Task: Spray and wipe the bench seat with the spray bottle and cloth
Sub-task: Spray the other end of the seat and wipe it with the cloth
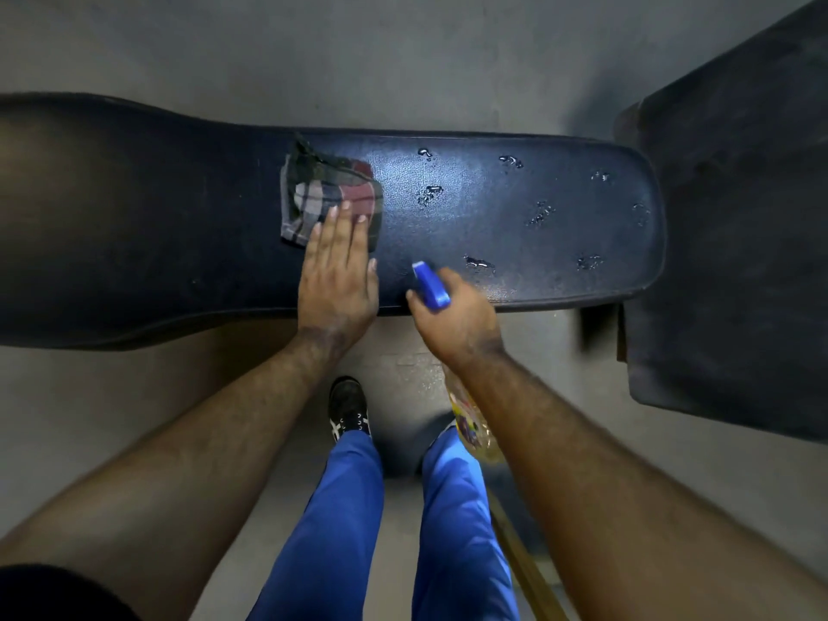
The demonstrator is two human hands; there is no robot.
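Right hand [452,316]: grip closed around the neck of the spray bottle [431,285]. Blue spray head pokes out above the knuckles, nozzle pointing away from the person and slightly toward the left hand, over the near part of the bench seat. Bottle's long axis runs back beneath the wrist and forearm toward the person; its clear body with a coloured label shows below the arm, over the floor.

Left hand [337,280]: grip open, fingers straight and together, pressing flat on the near edge of the cloth [331,195]. Heel of the hand sits near the seat's near edge, just beside the right hand.

Cloth: checked, dark with red and pale squares, folded, lying flat on the seat beyond the left fingertips; its far corner reaches close to the seat's far edge.

Bench [515,217]: dark padded seat, long axis across the view. Beyond and outward from the right grip, the surface shines and carries scattered droplets [479,262] out to the rounded end. Outward from the left grip, past the cloth, the seat widens and looks dull.

Surroundings: grey floor [403,60] on both long sides of the seat. A second dark padded block [739,217] stands close to the rounded end. Nearer the person: blue trousers [340,508] and one dark shoe [347,407] with white stripes.
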